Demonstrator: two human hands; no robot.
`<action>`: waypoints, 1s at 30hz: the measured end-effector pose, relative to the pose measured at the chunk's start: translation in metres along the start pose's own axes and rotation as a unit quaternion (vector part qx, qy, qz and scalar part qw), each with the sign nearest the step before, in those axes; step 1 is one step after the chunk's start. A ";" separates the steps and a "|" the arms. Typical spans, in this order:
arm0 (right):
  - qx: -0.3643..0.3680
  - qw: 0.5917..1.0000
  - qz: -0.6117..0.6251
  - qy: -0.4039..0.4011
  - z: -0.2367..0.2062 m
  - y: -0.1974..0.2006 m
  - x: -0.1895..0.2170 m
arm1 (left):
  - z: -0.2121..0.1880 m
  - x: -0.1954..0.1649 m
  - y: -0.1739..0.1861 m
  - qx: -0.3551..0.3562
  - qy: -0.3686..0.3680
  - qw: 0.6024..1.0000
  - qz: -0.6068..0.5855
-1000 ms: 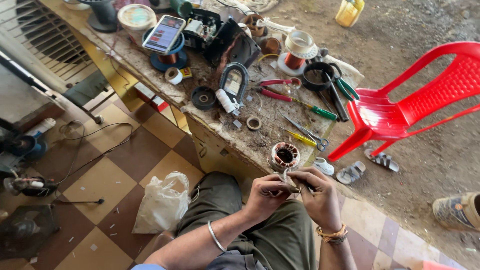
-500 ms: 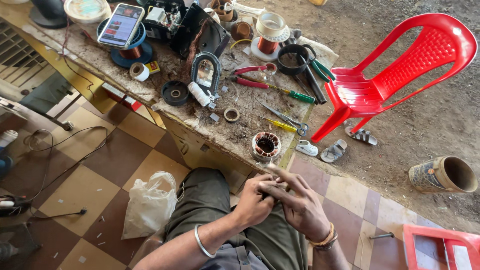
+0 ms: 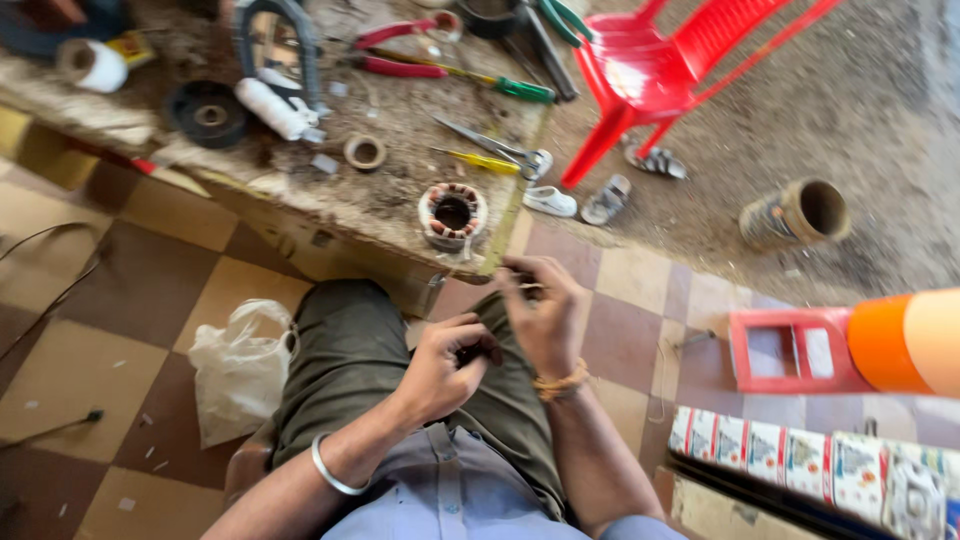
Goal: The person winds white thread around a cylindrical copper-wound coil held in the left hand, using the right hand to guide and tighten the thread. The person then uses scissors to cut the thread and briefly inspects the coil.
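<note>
Copper-wound round stator point(image 3: 452, 213) sits at the dusty bench point(image 3: 380, 200) edge; left hand point(image 3: 445, 365) curls on something small and dark, right hand point(image 3: 545, 315) pinches thin wire. A tug could probably drag the stator off.

A red plastic chair point(image 3: 640, 60) stands beside the dusty worn surface point(image 3: 400, 195); a crumpled white plastic bag point(image 3: 238, 365) lies on the checkered tile floor point(image 3: 90, 330).

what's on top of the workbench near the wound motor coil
On the workbench, the motor coil sits at the front edge. Behind it lie scissors, a yellow screwdriver and a tape ring. The bench's underside is hidden.
</note>
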State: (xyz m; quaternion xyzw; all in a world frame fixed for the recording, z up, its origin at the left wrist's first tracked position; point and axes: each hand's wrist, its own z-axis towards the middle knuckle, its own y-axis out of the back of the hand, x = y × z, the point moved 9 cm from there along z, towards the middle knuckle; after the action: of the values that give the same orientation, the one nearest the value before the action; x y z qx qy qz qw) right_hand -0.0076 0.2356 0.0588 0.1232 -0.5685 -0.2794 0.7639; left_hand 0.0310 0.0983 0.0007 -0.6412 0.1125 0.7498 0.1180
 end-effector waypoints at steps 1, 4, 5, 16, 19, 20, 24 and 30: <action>-0.002 1.000 0.014 -0.007 0.001 -0.007 -0.002 | 0.001 0.000 -0.004 0.009 0.002 1.000 0.009; -0.013 1.000 0.000 -0.013 0.000 -0.020 0.002 | -0.002 -0.014 -0.009 0.017 -0.035 0.999 -0.028; -0.015 1.000 -0.015 -0.013 0.000 -0.023 0.005 | -0.001 -0.018 -0.007 0.013 -0.041 0.999 -0.016; -0.030 0.997 0.070 0.011 -0.007 -0.040 -0.009 | -0.003 -0.053 0.013 -0.003 -0.105 0.992 0.065; 0.022 0.994 0.100 -0.046 -0.022 -0.029 -0.020 | -0.003 -0.076 0.029 -0.088 -0.193 0.964 0.160; 0.043 0.990 0.112 -0.080 -0.025 -0.028 -0.024 | 0.001 -0.078 0.033 -0.100 -0.194 0.957 0.192; 0.091 0.995 0.038 0.033 -0.028 -0.002 0.009 | 0.021 -0.079 0.039 -0.115 -0.196 0.909 0.350; 0.143 0.962 -0.078 0.222 -0.001 0.024 0.058 | 0.041 -0.072 0.032 -0.093 -0.208 0.893 0.388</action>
State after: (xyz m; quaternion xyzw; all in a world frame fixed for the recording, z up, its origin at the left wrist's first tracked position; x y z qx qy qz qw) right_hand 0.0119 0.2223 0.1166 0.3337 -0.4077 -0.2194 0.8212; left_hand -0.0069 0.0790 0.0791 -0.3844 0.2551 0.8592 -0.2212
